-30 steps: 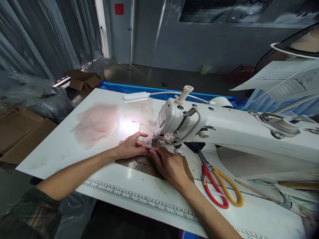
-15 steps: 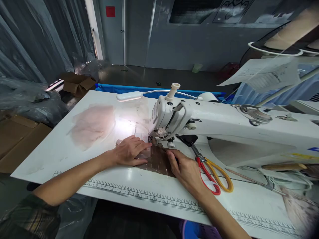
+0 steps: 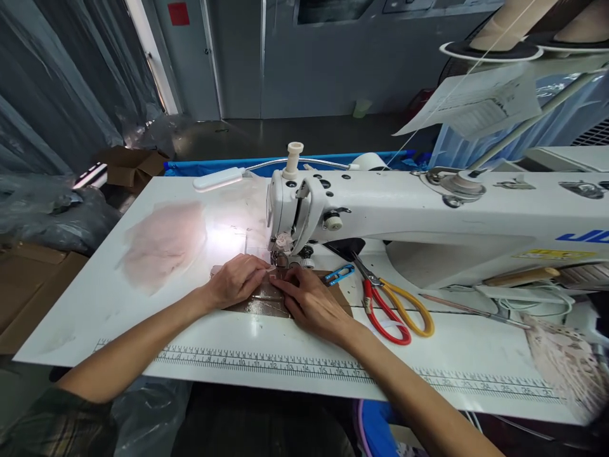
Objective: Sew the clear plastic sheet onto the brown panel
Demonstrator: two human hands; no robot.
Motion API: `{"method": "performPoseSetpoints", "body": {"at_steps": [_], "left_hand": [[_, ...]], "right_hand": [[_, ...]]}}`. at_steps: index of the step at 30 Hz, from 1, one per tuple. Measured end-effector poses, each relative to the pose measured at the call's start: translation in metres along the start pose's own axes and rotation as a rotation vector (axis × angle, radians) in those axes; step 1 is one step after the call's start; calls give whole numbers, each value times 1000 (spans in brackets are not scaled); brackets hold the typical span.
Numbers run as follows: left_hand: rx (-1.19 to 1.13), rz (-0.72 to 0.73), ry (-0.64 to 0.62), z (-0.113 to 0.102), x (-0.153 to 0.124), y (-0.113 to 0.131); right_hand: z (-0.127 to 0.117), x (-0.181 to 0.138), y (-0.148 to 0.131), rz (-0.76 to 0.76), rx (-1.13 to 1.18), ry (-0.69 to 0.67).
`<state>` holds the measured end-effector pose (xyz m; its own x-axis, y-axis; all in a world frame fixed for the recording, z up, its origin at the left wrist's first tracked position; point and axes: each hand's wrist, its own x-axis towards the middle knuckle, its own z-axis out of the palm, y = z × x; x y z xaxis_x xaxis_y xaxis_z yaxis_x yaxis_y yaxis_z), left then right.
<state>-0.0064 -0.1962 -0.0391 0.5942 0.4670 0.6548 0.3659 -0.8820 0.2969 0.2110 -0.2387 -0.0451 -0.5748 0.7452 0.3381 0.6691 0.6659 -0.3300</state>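
Note:
My left hand (image 3: 235, 282) lies with its fingers flat on a small sheer fabric piece (image 3: 259, 249) just left of the needle (image 3: 280, 259) of the white sewing machine (image 3: 404, 209). My right hand (image 3: 311, 303) rests on the brown taped patch (image 3: 259, 306) of the table. Its fingers are pressed together and pinch the fabric's near edge right in front of the presser foot. The two hands' fingertips almost meet there. Blue thread snips (image 3: 339, 274) lie on the table just right of my right hand.
Red and yellow scissors (image 3: 392, 310) lie under the machine arm. A pink fabric pile (image 3: 164, 242) sits at the left and a lit lamp (image 3: 219, 179) behind it. Patterned lace (image 3: 566, 368) lies at the right edge. A printed ruler (image 3: 285, 365) runs along the table's front. Cardboard boxes (image 3: 128, 166) stand beyond.
My right hand has let go of the blue snips, which now lie on the table, and has come back to the needle. The view has swung right.

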Motion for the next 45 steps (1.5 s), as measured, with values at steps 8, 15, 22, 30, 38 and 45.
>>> {"method": "performPoseSetpoints", "body": {"at_steps": [8, 15, 22, 30, 38, 45], "left_hand": [[46, 90, -284, -3, -4, -12], [147, 178, -254, -4, -6, -13], [151, 226, -246, -2, -7, -12], [206, 302, -298, -8, -3, -11], [236, 309, -360, -9, -4, -11], [285, 371, -297, -7, -6, -13]], "right_hand": [[2, -6, -7, 22, -38, 1], [4, -8, -4, -6, -34, 50], [5, -9, -4, -17, -35, 76], [-12, 11, 20, 105, 84, -140], [4, 1, 24, 78, -33, -71], [1, 1, 19, 98, -34, -55]]}}
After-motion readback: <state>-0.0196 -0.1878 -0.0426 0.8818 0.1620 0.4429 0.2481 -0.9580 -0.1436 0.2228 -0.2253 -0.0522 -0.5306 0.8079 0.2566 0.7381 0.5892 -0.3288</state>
